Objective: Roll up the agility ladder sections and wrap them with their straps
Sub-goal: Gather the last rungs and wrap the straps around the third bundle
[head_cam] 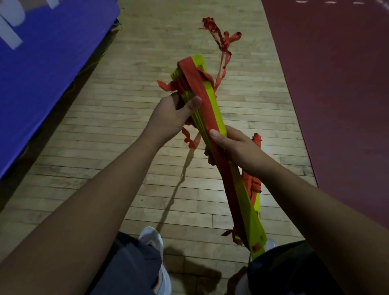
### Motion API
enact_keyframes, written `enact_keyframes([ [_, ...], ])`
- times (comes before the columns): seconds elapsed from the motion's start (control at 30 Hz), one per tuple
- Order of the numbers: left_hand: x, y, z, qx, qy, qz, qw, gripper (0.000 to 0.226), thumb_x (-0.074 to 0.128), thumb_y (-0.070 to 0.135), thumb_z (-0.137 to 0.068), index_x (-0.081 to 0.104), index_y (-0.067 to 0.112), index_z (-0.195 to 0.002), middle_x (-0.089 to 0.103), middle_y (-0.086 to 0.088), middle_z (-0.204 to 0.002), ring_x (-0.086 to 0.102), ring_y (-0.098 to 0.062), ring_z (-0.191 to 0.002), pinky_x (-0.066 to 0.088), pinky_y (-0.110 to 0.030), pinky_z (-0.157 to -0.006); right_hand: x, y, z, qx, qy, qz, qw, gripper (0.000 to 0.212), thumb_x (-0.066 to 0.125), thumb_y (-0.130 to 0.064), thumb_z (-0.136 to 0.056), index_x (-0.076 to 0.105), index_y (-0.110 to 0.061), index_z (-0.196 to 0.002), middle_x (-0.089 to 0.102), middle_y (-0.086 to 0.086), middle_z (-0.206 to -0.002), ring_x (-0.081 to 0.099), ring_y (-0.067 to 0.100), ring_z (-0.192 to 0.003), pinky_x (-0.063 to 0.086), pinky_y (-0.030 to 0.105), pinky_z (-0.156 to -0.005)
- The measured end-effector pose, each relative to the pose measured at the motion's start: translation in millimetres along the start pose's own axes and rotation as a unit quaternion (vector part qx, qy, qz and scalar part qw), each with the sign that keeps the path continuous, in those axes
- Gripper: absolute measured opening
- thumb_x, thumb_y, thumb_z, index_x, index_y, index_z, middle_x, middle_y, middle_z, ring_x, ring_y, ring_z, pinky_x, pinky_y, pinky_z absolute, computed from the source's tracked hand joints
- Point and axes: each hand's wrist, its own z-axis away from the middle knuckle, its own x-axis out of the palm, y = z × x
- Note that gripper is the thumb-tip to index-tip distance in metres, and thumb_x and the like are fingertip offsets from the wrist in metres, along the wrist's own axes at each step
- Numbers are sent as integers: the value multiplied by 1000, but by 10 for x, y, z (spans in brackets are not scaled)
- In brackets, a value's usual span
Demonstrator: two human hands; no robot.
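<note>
Now left hand [168, 120], right hand [236, 148] grip one ladder bundle [213, 105]; strap tangle [224, 42] trails.

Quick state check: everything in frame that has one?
rungs, stacked in one bundle, held tilted off the floor
wide strap, lying lengthwise along the bundle
loose strap, trailing tangled on the floor
left hand, gripping the bundle's far part
right hand, gripping its middle, thumb on top

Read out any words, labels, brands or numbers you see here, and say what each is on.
No text can be read.
White shapes on the blue mat: cut off by the frame, unreadable.
White marks on the maroon surface, top edge: too blurred to read.
Ladder bundle: no print visible.
</note>
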Motion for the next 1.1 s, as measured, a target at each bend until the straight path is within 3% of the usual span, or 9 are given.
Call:
enact_keyframes([
  [0.2, -15, -37, -59, -1, 63, -159, 985, 52, 57, 61, -93, 69, 11, -86, 69, 2, -58, 64, -10, -45, 54, -23, -48, -25, 64, -156, -4, 51, 153, 987, 35, 46, -42, -106, 52, -11, -121, 69, 19, -98, 71, 30, -79, 59, 42, -76],
  [0.4, 59, 84, -110, -82, 39, 24, 996, 44, 65, 56, -91, 73, 13, -81, 74, -5, -68, 61, -14, -54, 48, -26, -55, 22, 142, -240, -24, 116, 355, 927, 26, 41, -43, -107, 37, -17, -104, 58, 4, -82, 57, 20, -69, 37, 34, -53],
  [0.57, 143, 154, -65, -33, 112, -43, 992, 50, 60, 55, -94, 72, 12, -70, 72, -7, -62, 70, -17, -59, 52, -25, -59, 51, 135, -253, -72, 125, 408, 902, 24, 50, -38, -101, 37, -18, -104, 57, 2, -83, 56, 19, -67, 39, 34, -51],
  [0.67, 136, 176, -42, 25, 87, -30, 995, 45, 58, 46, -98, 70, 9, -77, 72, -10, -70, 71, -20, -66, 56, -34, -61, -85, -2, -237, -66, 100, 340, 933, 32, 65, -38, -91, 46, -18, -108, 65, 3, -81, 66, 20, -70, 56, 43, -61],
  [0.77, 137, 191, -40, 62, 56, 19, 996, 56, 55, 53, -90, 62, -1, -82, 64, -26, -76, 66, -41, -77, 54, -51, -65, -140, -55, -229, -69, 47, 267, 960, 26, 73, -25, -86, 56, -17, -105, 61, -2, -78, 60, 10, -66, 53, 39, -64],
  [0.9, 121, 212, -12, 72, 49, 38, 996, 47, 51, 56, -86, 59, 11, -75, 54, -2, -64, 56, -19, -60, 44, -31, -59, -162, -102, -252, -75, -1, 184, 980, 39, 79, -19, -82, 58, -14, -115, 68, 15, -95, 71, 29, -83, 61, 49, -77],
  [0.97, 106, 213, -12, 72, 41, 48, 995, 39, 51, 54, -87, 57, 18, -72, 55, 3, -62, 57, -14, -60, 44, -27, -57, -213, -136, -242, -74, -19, 156, 985, 51, 83, -16, -83, 54, -14, -126, 68, 7, -96, 74, 23, -82, 62, 41, -75],
  [1.03, 105, 206, -21, 71, 36, 50, 996, 43, 51, 54, -87, 59, 14, -74, 58, -5, -65, 59, -21, -63, 47, -31, -59, -232, -175, -213, -90, -22, 167, 982, 39, 81, -18, -85, 59, -14, -117, 67, 5, -86, 70, 19, -73, 60, 34, -69],
  [1.1, 105, 192, -27, 72, 29, 55, 995, 49, 50, 55, -87, 60, 7, -81, 58, -11, -70, 61, -25, -67, 49, -33, -62, -240, -193, -191, -106, -17, 179, 978, 23, 79, -24, -88, 63, -15, -103, 66, 17, -84, 69, 27, -72, 59, 42, -68],
])
